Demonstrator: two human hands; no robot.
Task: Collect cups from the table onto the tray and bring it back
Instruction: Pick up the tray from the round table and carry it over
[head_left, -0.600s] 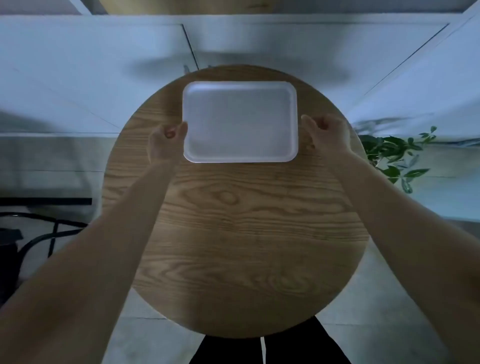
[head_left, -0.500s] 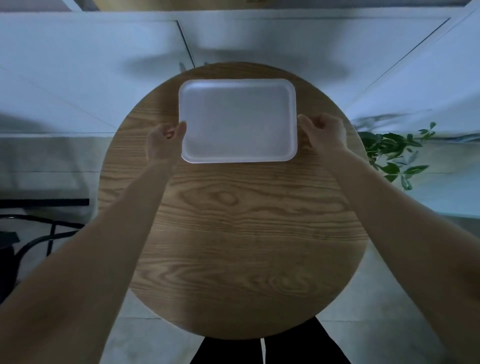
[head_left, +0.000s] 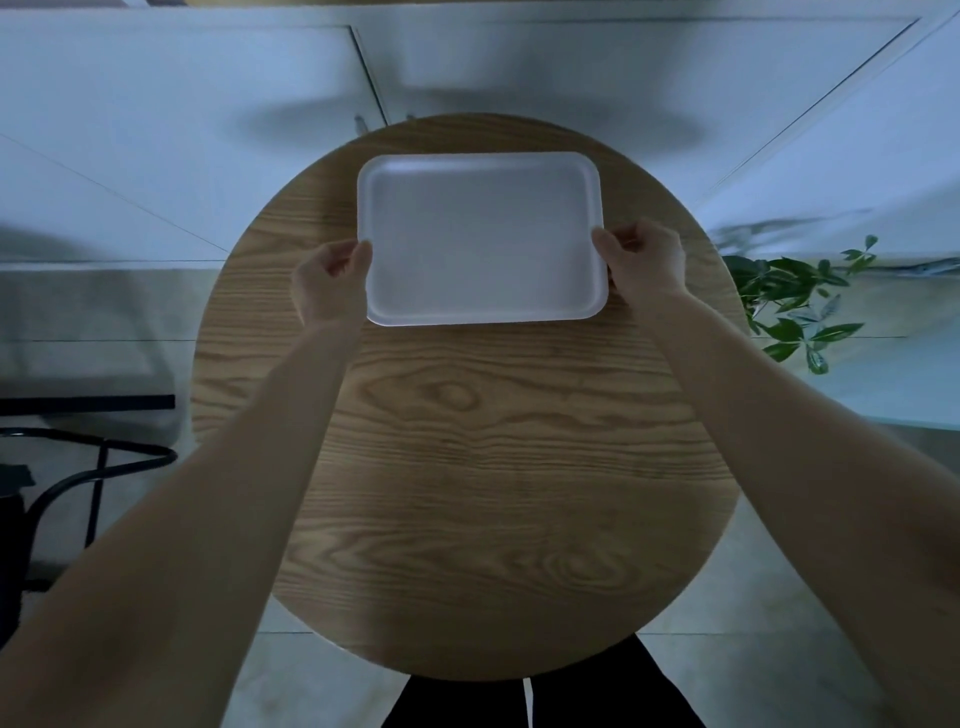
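Nearest us, the round wooden counter carries no cups. Beyond, our left hand and right hand each close a grip on a short edge of the empty white tray. We judge this the carrying step; next, keep it level.

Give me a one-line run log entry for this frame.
hands: left and right grip short sides of white tray | tray: empty | round wooden table: no cups visible

Leafy green plant right of the tabletop. Black curved metal frame at left. Pale tiled floor below.
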